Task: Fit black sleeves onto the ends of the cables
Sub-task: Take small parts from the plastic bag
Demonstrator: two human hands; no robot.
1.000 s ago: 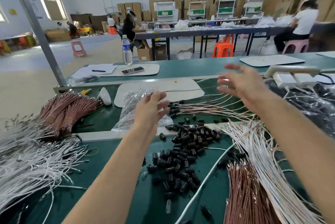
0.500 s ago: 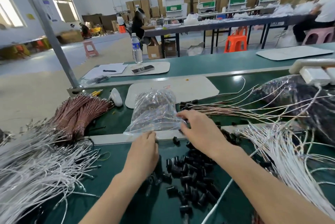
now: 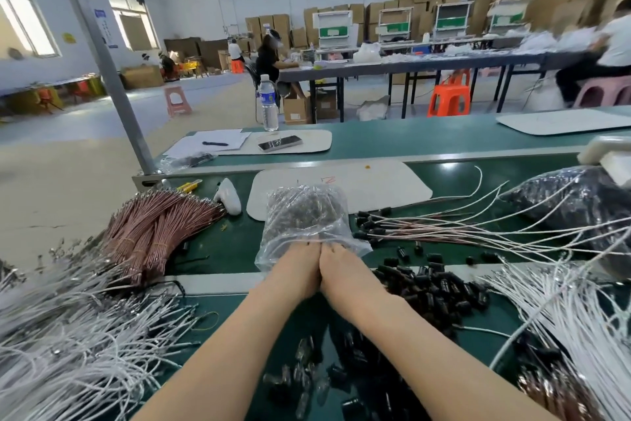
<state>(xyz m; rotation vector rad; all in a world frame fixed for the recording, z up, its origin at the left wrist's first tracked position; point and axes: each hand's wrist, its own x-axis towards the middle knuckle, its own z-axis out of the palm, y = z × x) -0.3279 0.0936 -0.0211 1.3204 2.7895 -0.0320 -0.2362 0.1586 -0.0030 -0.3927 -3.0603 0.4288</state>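
Observation:
A clear plastic bag (image 3: 305,212) full of black sleeves lies on the green table just ahead. My left hand (image 3: 296,272) and my right hand (image 3: 345,273) press side by side against the bag's near opening, fingertips gripping the plastic. Loose black sleeves (image 3: 440,287) are heaped to the right of my hands, and more (image 3: 307,373) lie under my forearms. Thin cables (image 3: 444,229) with black sleeves on their ends fan out to the right. White cables (image 3: 68,345) pile at the left and white cables (image 3: 573,315) at the right. Bundled copper-coloured cables (image 3: 160,226) lie at the left.
A second, larger bag of dark parts (image 3: 577,205) sits at far right. A white mat (image 3: 372,181) lies behind the bag, with a white tool (image 3: 228,195) beside it. Further back are a water bottle (image 3: 268,103), a phone (image 3: 280,143) and papers. People work at tables beyond.
Both hands came down from mid-air to the bag. They moved together and now grip its near edge side by side. The view has also tilted and shifted.

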